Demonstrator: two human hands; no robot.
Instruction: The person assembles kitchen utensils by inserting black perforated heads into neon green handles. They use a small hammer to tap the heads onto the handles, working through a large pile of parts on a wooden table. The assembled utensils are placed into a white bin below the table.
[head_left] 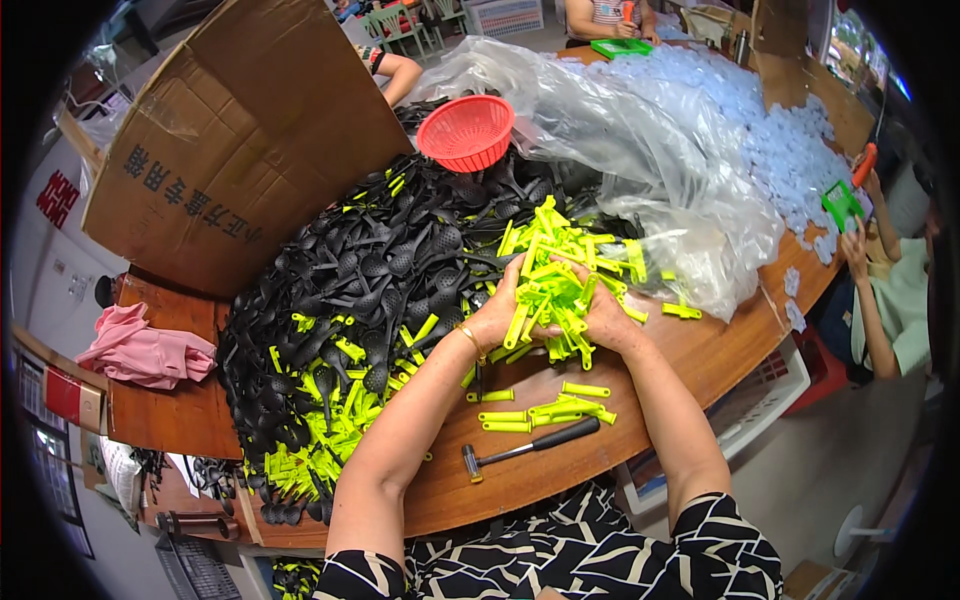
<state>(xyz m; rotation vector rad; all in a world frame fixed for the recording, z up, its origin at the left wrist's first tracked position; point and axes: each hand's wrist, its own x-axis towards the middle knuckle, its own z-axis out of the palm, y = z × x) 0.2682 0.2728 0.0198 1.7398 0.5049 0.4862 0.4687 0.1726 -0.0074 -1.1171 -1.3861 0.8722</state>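
Between my two hands is a heaped bunch of neon yellow-green plastic handles [552, 290]. My left hand [497, 315] clasps the bunch from the left, and a bracelet sits on that wrist. From the other side my right hand [607, 318] presses against it, fingers partly hidden by the handles. To the left spreads a big pile of black slotted spoons [400, 250], with more yellow-green handles [325, 440] mixed in along its near edge. Several loose handles [560, 408] lie just below my hands, beside a small hammer [530, 447] with a black grip.
A red plastic basket [465, 135] rests on the pile's far side. Cardboard [240, 150] stands at left, near a pink cloth [150, 348]. Clear plastic sheeting [690, 180] separates the pile from pale translucent pieces [790, 150]. Other people work at the far side and right.
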